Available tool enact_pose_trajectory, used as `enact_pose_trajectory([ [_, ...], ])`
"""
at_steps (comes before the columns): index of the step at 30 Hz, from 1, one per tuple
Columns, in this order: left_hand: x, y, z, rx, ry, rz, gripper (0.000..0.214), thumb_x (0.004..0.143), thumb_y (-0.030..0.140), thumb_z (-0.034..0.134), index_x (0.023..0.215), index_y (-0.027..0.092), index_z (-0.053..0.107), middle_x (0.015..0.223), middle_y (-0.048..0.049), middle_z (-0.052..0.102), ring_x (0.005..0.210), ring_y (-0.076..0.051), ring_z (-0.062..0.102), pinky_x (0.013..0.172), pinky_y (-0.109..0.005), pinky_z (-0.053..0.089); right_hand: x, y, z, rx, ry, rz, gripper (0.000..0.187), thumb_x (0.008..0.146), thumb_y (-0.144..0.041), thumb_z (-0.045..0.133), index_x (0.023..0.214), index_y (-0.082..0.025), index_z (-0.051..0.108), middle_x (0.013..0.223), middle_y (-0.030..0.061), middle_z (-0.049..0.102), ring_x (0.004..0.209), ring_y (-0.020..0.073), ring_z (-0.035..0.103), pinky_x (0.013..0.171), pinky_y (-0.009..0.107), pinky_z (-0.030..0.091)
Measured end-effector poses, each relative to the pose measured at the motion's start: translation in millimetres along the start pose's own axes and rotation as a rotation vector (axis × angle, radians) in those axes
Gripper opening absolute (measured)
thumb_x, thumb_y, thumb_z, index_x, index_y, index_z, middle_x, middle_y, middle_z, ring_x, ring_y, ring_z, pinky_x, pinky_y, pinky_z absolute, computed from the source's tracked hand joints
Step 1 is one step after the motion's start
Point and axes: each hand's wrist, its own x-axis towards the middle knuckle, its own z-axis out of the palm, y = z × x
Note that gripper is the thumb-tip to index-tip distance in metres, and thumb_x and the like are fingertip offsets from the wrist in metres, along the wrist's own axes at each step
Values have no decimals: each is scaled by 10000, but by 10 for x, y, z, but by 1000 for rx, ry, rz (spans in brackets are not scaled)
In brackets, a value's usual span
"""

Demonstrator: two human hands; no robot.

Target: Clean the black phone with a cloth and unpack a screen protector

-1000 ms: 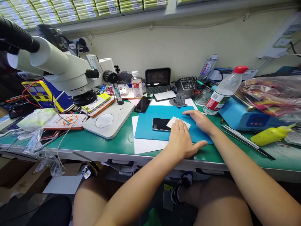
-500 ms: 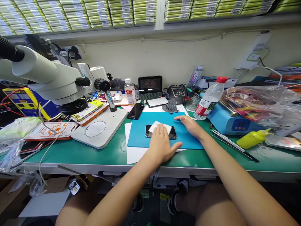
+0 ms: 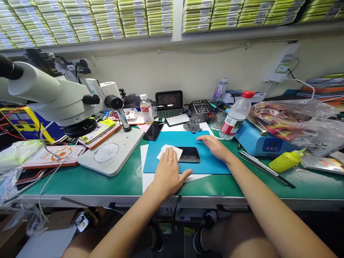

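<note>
Cloth slid left, phone half-covered

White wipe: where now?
Head view, near centre: the white wipe lies under the left hand, covering the left part of the phone on the blue mat.

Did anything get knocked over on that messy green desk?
Maybe: the yellow squeeze bottle lies on its side near the blue machine. That looks odd because bottles usually stand up. I see no spill.
</note>
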Motion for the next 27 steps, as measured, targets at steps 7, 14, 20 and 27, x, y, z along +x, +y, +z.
enact_pose_trajectory([
  [7,273,706,56,-77,-7,67,1021,922,764,225,1498,-76,301,1571,-282,266,1488,-380,237,1211,-472,253,-28,-60,-9,23,8,-7,711,853,-813,329,949,-250,753,1118,109,743,1143,329,628,1067,518,426],
  [14,120,157,-49,-42,-42,105,972,944,737,178,1493,-50,333,1577,-255,285,1492,-347,246,1218,-429,244,-21,-15,-4,22,9,-12,713,839,-824,351,947,-249,759,1119,106,744,1134,333,627,1069,543,414],
  [20,126,78,-37,-16,-48,7,993,943,738,171,1494,-78,304,1574,-286,259,1489,-380,230,1203,-470,257,5,-26,18,15,13,20,764,843,-831,311,978,-222,752,1136,129,735,1165,347,606,1068,542,413],
  [27,553,705,88,-75,-39,142,1028,927,762,133,1487,-79,322,1560,-279,303,1481,-372,259,1208,-458,245,-26,-72,1,0,31,1,732,864,-806,318,1002,-225,741,1120,121,739,1120,333,638,1040,522,445],
])
